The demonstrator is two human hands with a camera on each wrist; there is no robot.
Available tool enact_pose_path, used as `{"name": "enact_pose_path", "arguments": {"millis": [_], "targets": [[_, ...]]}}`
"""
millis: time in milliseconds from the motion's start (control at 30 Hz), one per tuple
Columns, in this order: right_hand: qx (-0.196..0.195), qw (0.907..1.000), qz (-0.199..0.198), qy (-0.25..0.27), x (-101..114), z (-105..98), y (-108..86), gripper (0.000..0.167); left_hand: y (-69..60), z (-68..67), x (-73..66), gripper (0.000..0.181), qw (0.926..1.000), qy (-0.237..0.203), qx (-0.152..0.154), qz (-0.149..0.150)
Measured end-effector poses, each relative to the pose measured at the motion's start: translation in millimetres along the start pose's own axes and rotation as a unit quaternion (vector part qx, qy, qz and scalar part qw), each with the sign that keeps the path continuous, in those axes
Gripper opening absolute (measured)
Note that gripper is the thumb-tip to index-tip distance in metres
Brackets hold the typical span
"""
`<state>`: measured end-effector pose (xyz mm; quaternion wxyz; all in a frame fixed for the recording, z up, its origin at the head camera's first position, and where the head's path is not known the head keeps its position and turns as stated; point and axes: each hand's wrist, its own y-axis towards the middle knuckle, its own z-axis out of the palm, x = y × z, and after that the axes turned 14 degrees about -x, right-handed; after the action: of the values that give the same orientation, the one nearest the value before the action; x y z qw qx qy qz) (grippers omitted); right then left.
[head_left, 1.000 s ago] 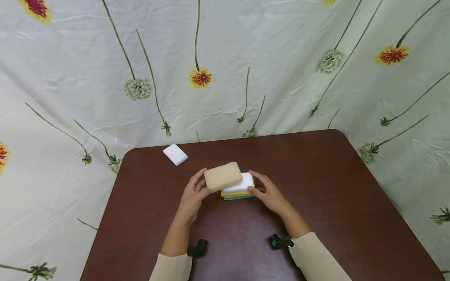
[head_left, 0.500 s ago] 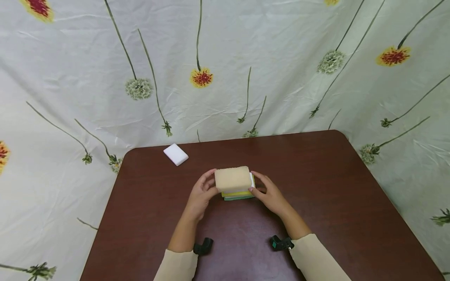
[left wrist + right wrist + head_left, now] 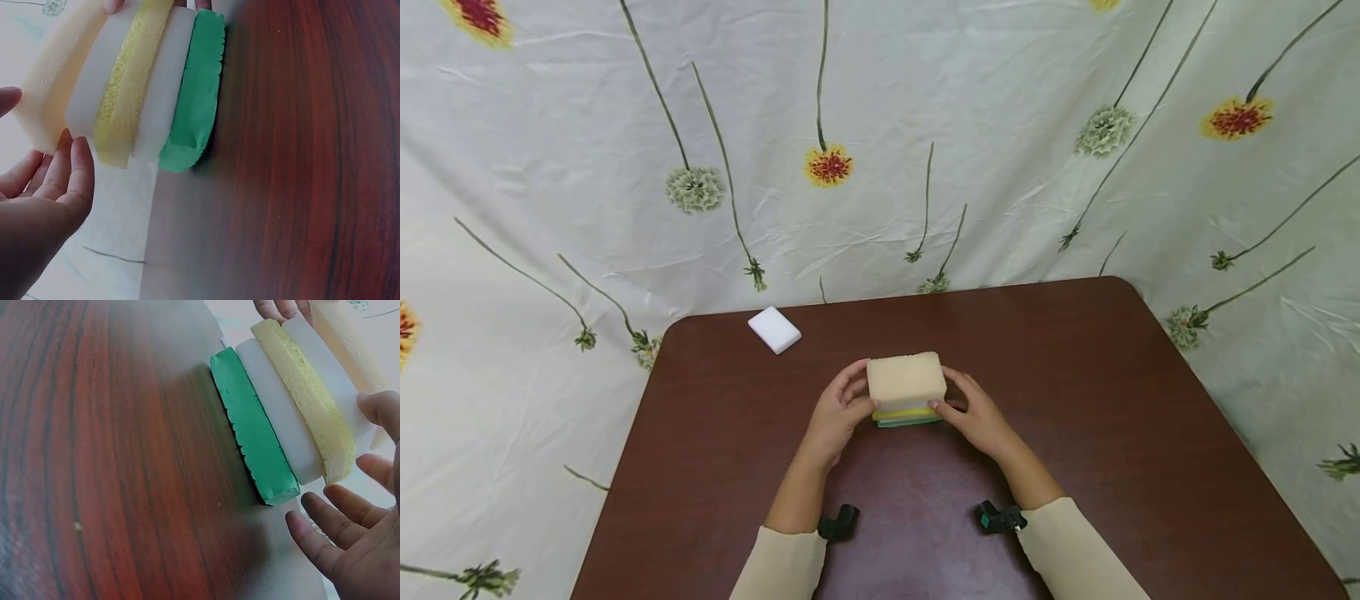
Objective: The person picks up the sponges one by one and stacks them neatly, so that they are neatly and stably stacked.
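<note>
Beige sponge [image 3: 906, 379] sits at the top of a 5-layer stack in the middle of the surface [image 3: 1075, 375], above an upper white block [image 3: 94, 81], a yellow sponge [image 3: 131, 87], a lower white block [image 3: 162, 87] and a green block [image 3: 195, 100]. Of the 2 hands, the left hand [image 3: 841, 412] pinches the beige sponge at its left end, while the right hand [image 3: 979, 417] has thumb and forefinger about the right end of the upper white block, its other fingers spread. Whether the beige sponge rests fully on the white is hard to tell, so letting go early might drop it askew. The layer ends are not flush; uneven pressure from the left could slide the upper layers right, and a right finger catching on withdrawal might drag the white block out. Far left, 1 loose white block [image 3: 775, 331] lies well clear of any such spill
</note>
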<state>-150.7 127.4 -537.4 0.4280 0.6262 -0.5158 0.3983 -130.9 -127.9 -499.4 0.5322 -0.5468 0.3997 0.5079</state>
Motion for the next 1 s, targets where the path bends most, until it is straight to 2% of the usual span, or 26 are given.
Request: {"name": "enact_pose_path", "arguments": {"millis": [767, 1000], "targets": [[0.008, 0.9998, 0.001, -0.017, -0.5, -0.7, -2.0, 0.068, 1.4, -0.3, 6.6, 0.069, 0.9981, 0.058, -0.016, 0.012], [0.006, 0.9999, 0.001, -0.010, -2.3, -0.1, -2.2, 0.067, 1.1, -1.4, 7.0, 0.066, 0.9976, 0.068, -0.010, 0.009]]}}
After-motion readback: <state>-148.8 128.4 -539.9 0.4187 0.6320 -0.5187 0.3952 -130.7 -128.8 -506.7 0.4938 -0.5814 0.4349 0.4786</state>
